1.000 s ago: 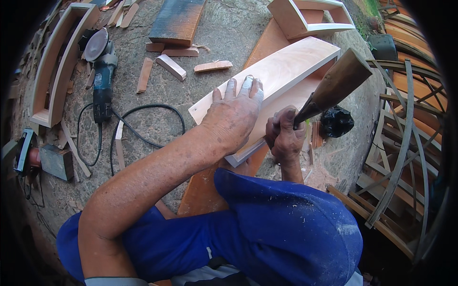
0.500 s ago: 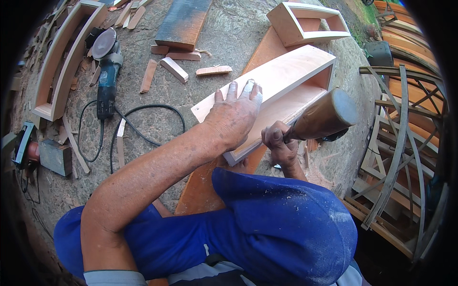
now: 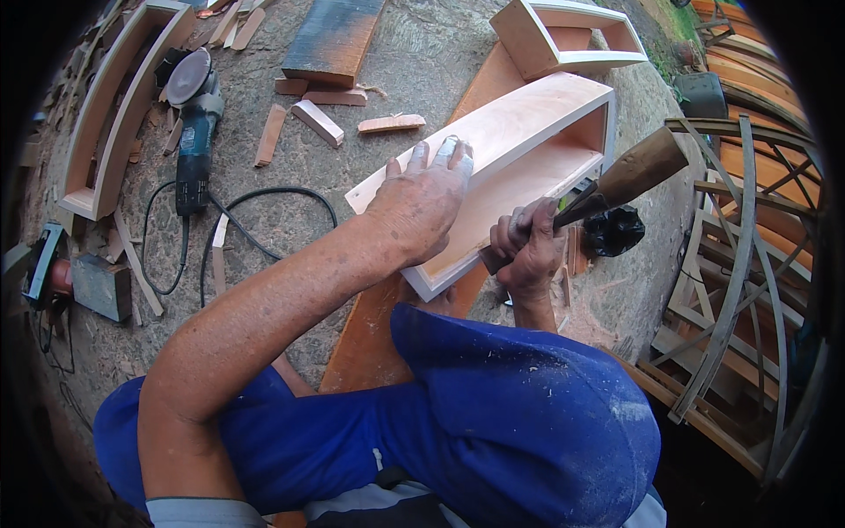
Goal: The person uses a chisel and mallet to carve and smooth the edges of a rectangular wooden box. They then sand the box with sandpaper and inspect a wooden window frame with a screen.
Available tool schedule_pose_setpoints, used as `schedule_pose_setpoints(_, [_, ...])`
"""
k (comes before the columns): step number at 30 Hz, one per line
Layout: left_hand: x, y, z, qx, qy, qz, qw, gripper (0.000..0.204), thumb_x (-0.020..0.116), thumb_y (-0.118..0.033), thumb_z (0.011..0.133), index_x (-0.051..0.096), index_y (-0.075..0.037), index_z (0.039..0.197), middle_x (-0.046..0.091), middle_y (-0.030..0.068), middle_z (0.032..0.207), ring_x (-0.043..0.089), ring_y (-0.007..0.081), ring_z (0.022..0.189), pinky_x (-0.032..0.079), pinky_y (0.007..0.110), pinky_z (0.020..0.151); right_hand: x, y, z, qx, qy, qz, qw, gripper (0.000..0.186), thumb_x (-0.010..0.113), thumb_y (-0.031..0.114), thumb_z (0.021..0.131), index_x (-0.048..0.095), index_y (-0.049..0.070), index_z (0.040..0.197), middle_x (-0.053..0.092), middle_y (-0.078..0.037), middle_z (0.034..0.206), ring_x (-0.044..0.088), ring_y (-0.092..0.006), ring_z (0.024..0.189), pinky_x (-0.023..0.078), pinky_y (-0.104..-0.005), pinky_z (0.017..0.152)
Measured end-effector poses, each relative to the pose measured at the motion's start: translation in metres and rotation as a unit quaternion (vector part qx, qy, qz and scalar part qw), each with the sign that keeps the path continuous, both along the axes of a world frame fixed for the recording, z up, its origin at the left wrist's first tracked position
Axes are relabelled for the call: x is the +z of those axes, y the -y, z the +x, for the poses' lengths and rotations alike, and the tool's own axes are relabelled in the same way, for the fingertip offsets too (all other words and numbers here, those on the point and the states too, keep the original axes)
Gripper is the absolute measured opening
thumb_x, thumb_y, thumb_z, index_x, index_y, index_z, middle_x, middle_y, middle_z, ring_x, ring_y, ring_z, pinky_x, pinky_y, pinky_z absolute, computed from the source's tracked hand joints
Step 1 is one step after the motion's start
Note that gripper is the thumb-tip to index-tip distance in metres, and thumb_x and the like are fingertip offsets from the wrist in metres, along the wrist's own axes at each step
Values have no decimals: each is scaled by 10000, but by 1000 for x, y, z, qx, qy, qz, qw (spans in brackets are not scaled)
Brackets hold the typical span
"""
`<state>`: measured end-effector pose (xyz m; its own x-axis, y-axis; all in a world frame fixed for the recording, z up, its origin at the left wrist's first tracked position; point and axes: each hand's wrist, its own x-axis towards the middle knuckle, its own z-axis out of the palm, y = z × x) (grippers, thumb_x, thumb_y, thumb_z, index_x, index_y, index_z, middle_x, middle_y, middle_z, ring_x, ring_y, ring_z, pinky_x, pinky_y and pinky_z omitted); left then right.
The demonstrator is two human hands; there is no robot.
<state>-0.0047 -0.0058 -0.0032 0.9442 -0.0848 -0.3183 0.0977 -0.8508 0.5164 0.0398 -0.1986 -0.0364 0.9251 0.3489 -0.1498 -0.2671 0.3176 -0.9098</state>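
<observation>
My left hand (image 3: 414,198) lies spread on the pale top of a long wooden box (image 3: 554,106), which has an open front and is set at a slant on an orange-brown board (image 3: 352,361). My right hand (image 3: 528,242) is closed around a chisel (image 3: 638,165) with a dark steel shank and a thick wooden handle angled up to the right. The chisel's lower end is beside the box's front lower edge; my fingers partly hide it. A bare foot (image 3: 431,304) shows partly beneath the box's near corner.
An angle grinder (image 3: 194,158) with a looping cord lies left, near a wooden frame (image 3: 110,163), a power tool (image 3: 44,268) and offcuts (image 3: 319,121). Another box (image 3: 528,44) and a blackened plank (image 3: 330,40) are behind. A black crumpled item (image 3: 616,233) and stacked metal-and-wood frames (image 3: 744,264) are right.
The chisel's handle swung down toward me and has since risen back to the right. My right hand has tilted, with the lower shank now showing below it. My left hand stays on the box.
</observation>
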Motion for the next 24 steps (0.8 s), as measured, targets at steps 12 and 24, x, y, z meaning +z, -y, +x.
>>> schedule_pose_setpoints(12, [4, -1, 1, 1, -12, -1, 1000, 806, 570, 28, 862, 214, 89, 1583, 360, 330, 1588, 332, 503, 1495, 322, 604, 1214, 10, 9, 35, 65, 103, 51, 991, 449, 561, 414, 1087, 480, 95, 781, 316, 44, 568, 275, -61, 449, 235, -264, 412])
schedule_pose_setpoints(24, [-4, -2, 1, 6, 6, 1, 1000, 776, 535, 52, 861, 234, 113, 1573, 389, 343, 1564, 344, 493, 1490, 321, 531, 1241, 0, 27, 42, 36, 78, -43, 995, 465, 598, 454, 1057, 495, 85, 794, 389, 43, 624, 299, -55, 449, 239, -258, 409])
